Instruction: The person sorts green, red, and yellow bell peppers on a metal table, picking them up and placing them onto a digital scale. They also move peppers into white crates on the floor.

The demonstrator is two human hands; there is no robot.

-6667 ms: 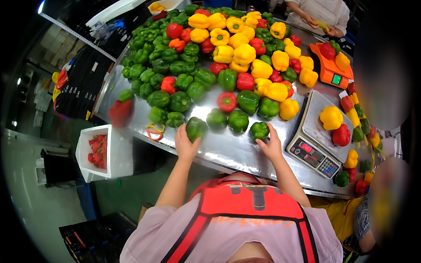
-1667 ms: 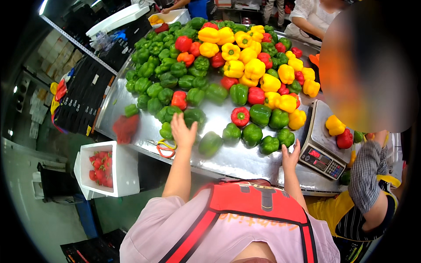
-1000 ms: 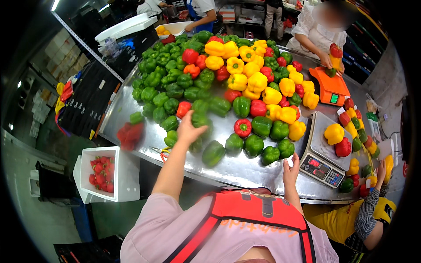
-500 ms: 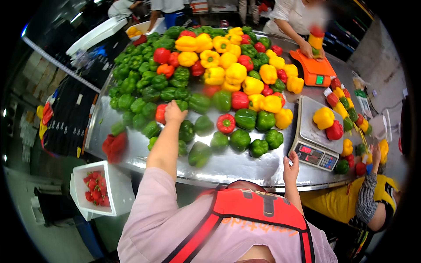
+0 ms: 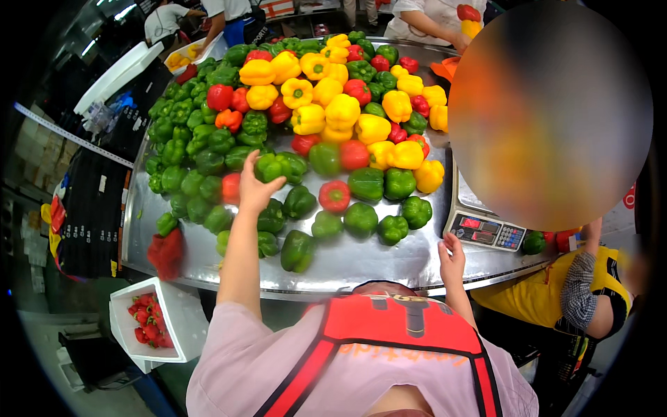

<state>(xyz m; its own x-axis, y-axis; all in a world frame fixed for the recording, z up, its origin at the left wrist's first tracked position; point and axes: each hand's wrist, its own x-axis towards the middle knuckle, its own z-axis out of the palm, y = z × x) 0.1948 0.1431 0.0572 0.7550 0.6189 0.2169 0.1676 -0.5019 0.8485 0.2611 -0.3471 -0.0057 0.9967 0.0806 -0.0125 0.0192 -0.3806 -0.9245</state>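
My left hand reaches over the pile with thumb and fingers spread. A bright green bell pepper lies right beside its fingertips; whether they touch is hard to tell. Against the wrist side sits a red bell pepper, partly covered by the hand. My right hand is held at the table's front edge, just below the digital scale, its fingers apart and nothing in it. Between my hands lie several loose peppers, among them a dark green pepper and a red pepper.
Yellow peppers heap up at the far middle of the metal table. A white foam box of red peppers stands front left, near a dark red cloth-like item. Co-workers are at the far side and right. A blurred patch hides the right.
My left hand has gone from closed over the green peppers to spread fingers. My right hand stays near the scale. The whole view has shifted, and a blur now covers the scale's top.
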